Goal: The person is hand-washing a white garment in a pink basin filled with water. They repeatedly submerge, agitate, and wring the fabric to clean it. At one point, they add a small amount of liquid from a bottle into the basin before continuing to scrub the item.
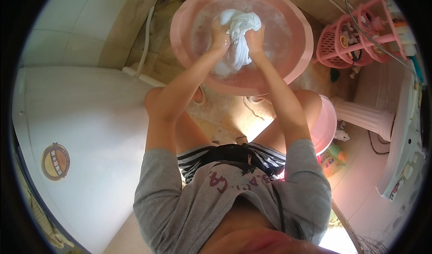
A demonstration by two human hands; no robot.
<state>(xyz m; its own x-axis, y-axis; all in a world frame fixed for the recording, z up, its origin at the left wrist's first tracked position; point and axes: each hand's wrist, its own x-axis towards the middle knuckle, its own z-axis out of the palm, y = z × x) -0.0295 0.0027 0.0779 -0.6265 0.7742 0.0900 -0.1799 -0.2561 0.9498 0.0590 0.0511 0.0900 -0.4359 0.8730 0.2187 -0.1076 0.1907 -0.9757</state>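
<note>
Both hands grip a wet white cloth (240, 35), bunched and twisted, above soapy water (276, 35). My left hand (220, 36) clasps its left side, with the fingers partly hidden behind the fabric. On the opposite side, my right hand (255, 40) is closed around the folds. A tail of the cloth hangs down between my wrists towards the water. The water lies in a large pink plastic basin (300, 56) in front of my knees. Suds float near the cloth and along the basin's inner wall.
A white appliance (87, 119) with a round sticker stands close on my left. A grey hose (147, 41) runs beside the wall. To the right are a pink plastic rack (337, 46) with small items, a pedestal washbasin (395, 159) and a smaller pink bucket (326, 126) by my right leg.
</note>
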